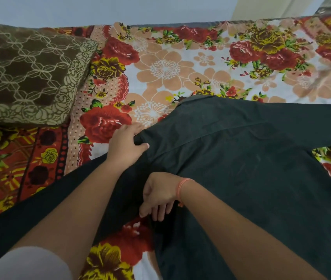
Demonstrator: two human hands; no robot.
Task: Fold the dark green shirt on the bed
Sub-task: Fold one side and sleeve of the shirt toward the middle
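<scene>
One dark green shirt [241, 158], one pillow [25, 73], one floral bedsheet [180, 63], one left hand [126, 142], one right hand [158, 196].

Pillow [27, 71] at bedsheet's [180, 63] left end

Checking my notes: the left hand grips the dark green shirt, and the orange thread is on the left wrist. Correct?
Not quite: the head view shows the orange thread on the right wrist. The left hand does grip the dark green shirt.
</scene>
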